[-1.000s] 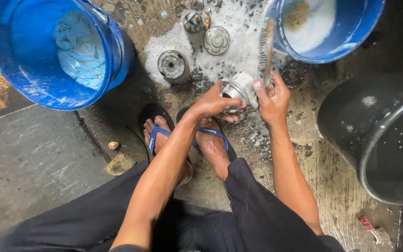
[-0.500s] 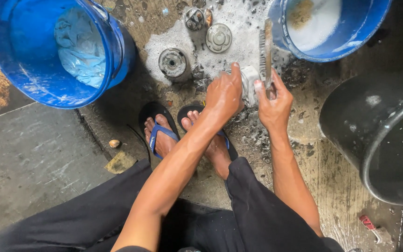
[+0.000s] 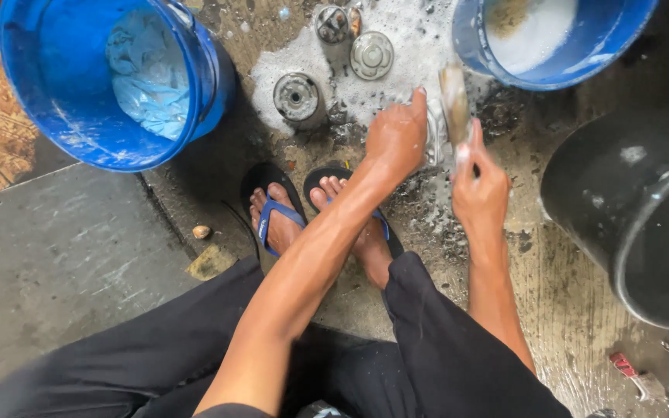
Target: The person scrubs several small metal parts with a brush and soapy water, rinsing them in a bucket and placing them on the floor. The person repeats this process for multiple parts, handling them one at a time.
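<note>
Nearest the camera, a person's black trousers (image 3: 443, 348) fill the bottom of the view, with two bare forearms reaching away over them toward the wet concrete floor (image 3: 79, 255). Just beyond the knees, both feet sit in dark flip-flops with blue straps (image 3: 276, 213), side by side on the gritty ground. Past the toes, the left hand (image 3: 396, 139) lies palm down, its fingers curled over a small metal part (image 3: 433, 135) that is mostly hidden beneath it and smeared with foam (only a pale, shiny edge shows at the hand's right side). Just to the right, the right hand (image 3: 480, 190) is closed in a grip round the handle of a brush (image 3: 454, 97), whose blurred head stands just beside the covered part; whether the bristles touch it cannot be told. Farther off, in a patch of white suds (image 3: 420, 46), three round metal parts (image 3: 297, 97) lie apart from one another. At the far left stands a blue bucket (image 3: 48, 116) holding a pale blue cloth (image 3: 145, 73); at the far right a second blue bucket (image 3: 582, 66) holds soapy water. To the right, a large black tub (image 3: 621, 209) runs out of the picture.
</note>
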